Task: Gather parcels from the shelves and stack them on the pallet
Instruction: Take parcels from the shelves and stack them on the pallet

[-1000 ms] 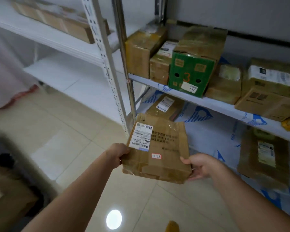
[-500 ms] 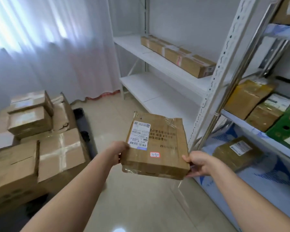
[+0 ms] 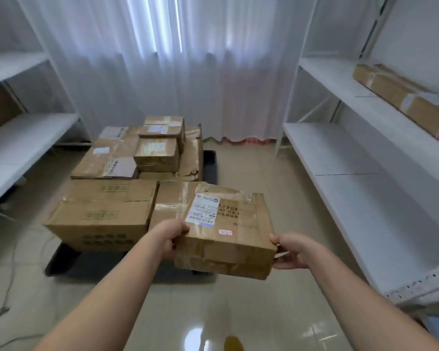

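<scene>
Both arms are out front: the left hand [image 3: 171,236] grips the near-left corner of the taped parcel [image 3: 228,234], the right hand [image 3: 293,250] clasps its right edge, and it's carried in the air over the tiled floor [image 3: 251,312]. Just beyond it, stacked boxes [image 3: 104,214] sit on the dark pallet [image 3: 69,259]. White shelves [image 3: 345,158] flank right, one bearing a long carton [image 3: 406,97]; curtains [image 3: 188,72] hang behind.

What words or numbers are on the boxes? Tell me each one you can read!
Held parcel, white shipping label: too small to read.
Held parcel, printed characters: blurred.
Held parcel, small red-edged sticker: handwriting unclear.
Large front carton, stamped marks: blurred.
Flat box on the pile, white label: unreadable.
</scene>
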The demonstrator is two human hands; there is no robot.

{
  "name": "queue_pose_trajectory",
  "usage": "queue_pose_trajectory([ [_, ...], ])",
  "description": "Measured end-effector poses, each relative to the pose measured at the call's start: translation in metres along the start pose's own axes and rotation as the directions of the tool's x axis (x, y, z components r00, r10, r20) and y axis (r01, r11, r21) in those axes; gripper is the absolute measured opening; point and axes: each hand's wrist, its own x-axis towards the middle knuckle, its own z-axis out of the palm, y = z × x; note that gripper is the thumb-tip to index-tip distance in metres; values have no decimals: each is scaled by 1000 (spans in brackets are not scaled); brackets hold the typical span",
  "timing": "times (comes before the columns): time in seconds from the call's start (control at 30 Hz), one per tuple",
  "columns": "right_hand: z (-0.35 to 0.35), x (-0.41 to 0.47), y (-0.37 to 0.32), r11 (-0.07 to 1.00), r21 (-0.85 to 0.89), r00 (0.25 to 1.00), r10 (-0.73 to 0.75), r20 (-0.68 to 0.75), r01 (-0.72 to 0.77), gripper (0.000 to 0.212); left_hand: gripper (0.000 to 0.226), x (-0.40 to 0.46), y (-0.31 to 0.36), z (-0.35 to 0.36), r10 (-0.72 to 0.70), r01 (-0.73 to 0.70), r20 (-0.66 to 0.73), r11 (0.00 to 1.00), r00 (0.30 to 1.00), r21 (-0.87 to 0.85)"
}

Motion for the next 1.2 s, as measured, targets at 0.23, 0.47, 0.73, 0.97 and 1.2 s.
queue_pose_trajectory([
  [0.23, 60, 99, -99, 989, -142, 992, 58, 108, -43, 28, 11, 91, 37, -58, -129, 102, -159, 981, 979, -165],
  [0.47, 89, 170, -178, 973, -225, 992, 81, 93, -58, 22, 18, 165, 70, -76, -190, 140, -150, 945, 970, -294],
  [0.73, 139, 225, -221, 954, -280, 980, 148, 137, -105, 19, 18, 238, 88, -121, -275, 220, -144, 924, 951, -314],
  [0.97, 169, 284, -252, 953, -251, 977, 196, 79, -171, 17, 28, 326, 118, -149, -233, 211, -114, 961, 966, -181],
  [1.2, 229, 359, -278, 951, -258, 982, 184, 29, -171, 20, 47, 424, 127, -178, -189, 183, -94, 980, 977, -75],
])
